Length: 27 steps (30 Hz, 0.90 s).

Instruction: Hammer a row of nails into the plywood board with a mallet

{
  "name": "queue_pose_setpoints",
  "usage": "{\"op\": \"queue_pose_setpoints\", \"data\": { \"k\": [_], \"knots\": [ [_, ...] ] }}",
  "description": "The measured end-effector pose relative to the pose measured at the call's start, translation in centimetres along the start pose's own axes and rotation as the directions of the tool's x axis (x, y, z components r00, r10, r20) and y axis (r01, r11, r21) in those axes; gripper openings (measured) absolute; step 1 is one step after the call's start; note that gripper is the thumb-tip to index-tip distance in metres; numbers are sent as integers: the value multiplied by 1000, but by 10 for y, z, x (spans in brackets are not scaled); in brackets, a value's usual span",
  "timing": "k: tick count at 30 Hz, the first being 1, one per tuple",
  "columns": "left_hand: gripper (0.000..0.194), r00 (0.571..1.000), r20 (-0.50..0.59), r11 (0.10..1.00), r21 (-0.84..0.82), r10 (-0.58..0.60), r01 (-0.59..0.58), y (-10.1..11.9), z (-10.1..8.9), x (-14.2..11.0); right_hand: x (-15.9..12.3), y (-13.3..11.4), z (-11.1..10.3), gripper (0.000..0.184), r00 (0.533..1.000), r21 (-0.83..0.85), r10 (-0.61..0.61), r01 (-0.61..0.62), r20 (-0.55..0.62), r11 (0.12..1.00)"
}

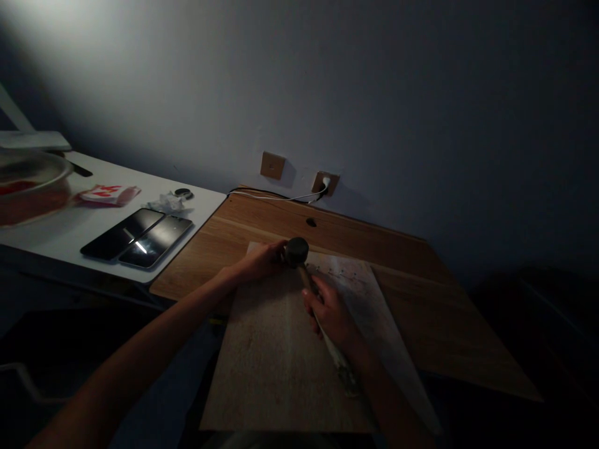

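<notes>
My right hand (330,312) is wrapped around the handle of a mallet (296,251) with a dark, round head. The handle slants down toward me, and its lower end looks worn or wrapped. Just left of the mallet head is my left hand (262,260), its fingers closed at the far edge of a wooden board (262,362). The mallet head hides its fingertips, so what they pinch cannot be made out. Several small nail-like pieces (342,272) stand in a row on the board, right of the mallet head.
Under the board is a wooden table (421,312) with a cable hole (311,222). At left, a white table (163,190) bears two dark phones or tablets (154,240), a crumpled plastic bag (166,202), a red-and-white packet (110,194) and a clear bowl (32,187). A plugged wall socket (325,183) trails cables.
</notes>
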State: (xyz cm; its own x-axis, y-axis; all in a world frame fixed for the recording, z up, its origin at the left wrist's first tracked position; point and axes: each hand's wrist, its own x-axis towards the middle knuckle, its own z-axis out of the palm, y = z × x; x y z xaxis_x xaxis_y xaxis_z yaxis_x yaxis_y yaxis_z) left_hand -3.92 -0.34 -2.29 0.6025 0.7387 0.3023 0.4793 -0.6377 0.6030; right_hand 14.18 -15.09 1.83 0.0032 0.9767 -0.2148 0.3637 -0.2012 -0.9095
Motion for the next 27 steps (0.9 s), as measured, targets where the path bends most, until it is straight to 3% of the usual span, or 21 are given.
{"op": "queue_pose_setpoints", "data": {
  "k": [5, 19, 23, 25, 27],
  "knots": [
    [46, 999, 30, 998, -60, 26, -24, -1, 1, 0, 0, 2, 0, 29, 1000, -1, 1, -1, 7, 1000],
    [41, 999, 19, 1000, 5, 30, -30, 0, -1, 0, 0, 5, -1, 29, 1000, 35, -9, 9, 3, 999],
    [40, 979, -33, 976, 97, 200, -196, 10, -4, -3, -10, 2, -13, 28, 999, 127, -30, 34, -34, 991],
    [40, 941, 12, 922, 195, 338, -333, 28, -4, -7, -16, 2, -22, 29, 997, 156, -26, 38, -79, 987],
    [36, 876, 132, 827, 289, 465, -482, 52, 0, -13, -22, 3, -33, 32, 991, 167, -3, 25, -132, 986]
  ]
}}
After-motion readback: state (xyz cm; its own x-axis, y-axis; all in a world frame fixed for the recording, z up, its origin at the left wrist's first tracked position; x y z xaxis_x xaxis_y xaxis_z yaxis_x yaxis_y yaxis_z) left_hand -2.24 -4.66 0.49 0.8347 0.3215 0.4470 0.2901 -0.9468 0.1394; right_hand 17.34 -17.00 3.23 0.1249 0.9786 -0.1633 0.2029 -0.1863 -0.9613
